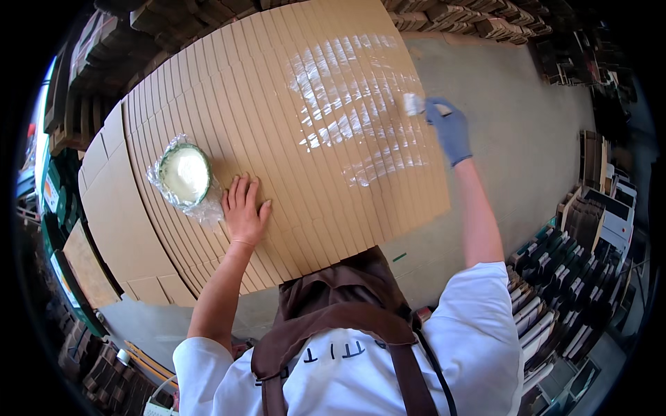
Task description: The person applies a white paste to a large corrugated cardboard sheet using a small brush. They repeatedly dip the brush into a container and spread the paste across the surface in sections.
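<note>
Overlapping flattened cardboard sheets (263,90) fan out in front of me, their edges forming narrow strips. My bare left hand (244,213) lies flat on them with its fingers spread. Beside its fingertips stands a green-rimmed bowl of white paste (186,175), with clear plastic film bunched around it. At the right edge of the sheets, my right hand (451,130), in a blue-grey glove, is closed around a brush (414,105) with a white head. The brush handle is mostly hidden by the glove. Wet white streaks (340,90) cover the upper right strips.
Stacked cardboard (465,19) lines the far side, with more piles (104,62) at the far left. Grey floor (513,125) stretches to the right of the sheets. Rows of dark and white boards (562,284) stand at the lower right.
</note>
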Motion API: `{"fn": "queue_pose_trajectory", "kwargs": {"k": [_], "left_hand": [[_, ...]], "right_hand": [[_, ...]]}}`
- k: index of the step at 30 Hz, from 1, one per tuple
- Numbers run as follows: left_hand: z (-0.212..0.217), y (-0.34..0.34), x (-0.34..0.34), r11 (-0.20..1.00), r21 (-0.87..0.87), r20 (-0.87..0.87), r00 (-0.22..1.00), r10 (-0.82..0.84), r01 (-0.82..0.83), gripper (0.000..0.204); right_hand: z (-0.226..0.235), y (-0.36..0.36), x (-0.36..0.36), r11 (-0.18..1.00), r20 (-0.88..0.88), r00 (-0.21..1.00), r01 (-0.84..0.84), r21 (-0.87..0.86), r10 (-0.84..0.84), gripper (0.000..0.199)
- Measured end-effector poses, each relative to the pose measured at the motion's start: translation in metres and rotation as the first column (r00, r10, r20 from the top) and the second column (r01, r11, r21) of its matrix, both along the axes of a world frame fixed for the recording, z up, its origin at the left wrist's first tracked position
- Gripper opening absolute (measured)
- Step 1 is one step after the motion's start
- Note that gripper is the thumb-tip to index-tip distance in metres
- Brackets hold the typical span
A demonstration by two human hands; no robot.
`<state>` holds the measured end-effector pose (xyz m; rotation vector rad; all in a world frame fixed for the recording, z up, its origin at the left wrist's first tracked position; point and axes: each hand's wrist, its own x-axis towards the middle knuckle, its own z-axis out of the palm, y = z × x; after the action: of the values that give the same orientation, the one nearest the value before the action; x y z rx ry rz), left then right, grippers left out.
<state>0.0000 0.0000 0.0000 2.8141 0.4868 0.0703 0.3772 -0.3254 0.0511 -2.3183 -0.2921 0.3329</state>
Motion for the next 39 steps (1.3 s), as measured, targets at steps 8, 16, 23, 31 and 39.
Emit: {"fn": "queue_pose_trajectory", "kwargs": {"k": [8,16,23,31,39], "left_hand": [[-0.002,0.018,0.027,0.996,0.081,0.095,0.995,-0.036,0.028,0.056],[0.005,0.006,-0.001,0.998,0.061,0.034,0.999,-0.026,0.024,0.056],[0.003,-0.003,-0.009,0.999,0.037,0.016,1.0,-0.009,0.009,0.055],[0.0,-0.005,-0.015,0.999,0.051,0.06,0.998,-0.021,0.018,0.054],[-0.002,-0.005,-0.014,0.998,0.057,0.093,0.995,-0.03,0.025,0.055]], "right_hand": [[0.0,0.01,-0.001,0.994,0.267,0.961,-0.045,-0.103,0.071,0.027],[0.033,0.04,-0.151,0.954,0.281,0.911,-0.292,-0.075,0.301,0.023],[0.024,0.063,-0.176,0.882,0.12,0.909,-0.346,-0.319,0.4,0.027],[0.04,0.077,-0.267,0.832,0.072,0.85,-0.489,-0.262,0.523,0.03],[0.025,0.025,-0.257,0.877,0.267,0.836,-0.441,-0.19,0.479,0.025]]}}
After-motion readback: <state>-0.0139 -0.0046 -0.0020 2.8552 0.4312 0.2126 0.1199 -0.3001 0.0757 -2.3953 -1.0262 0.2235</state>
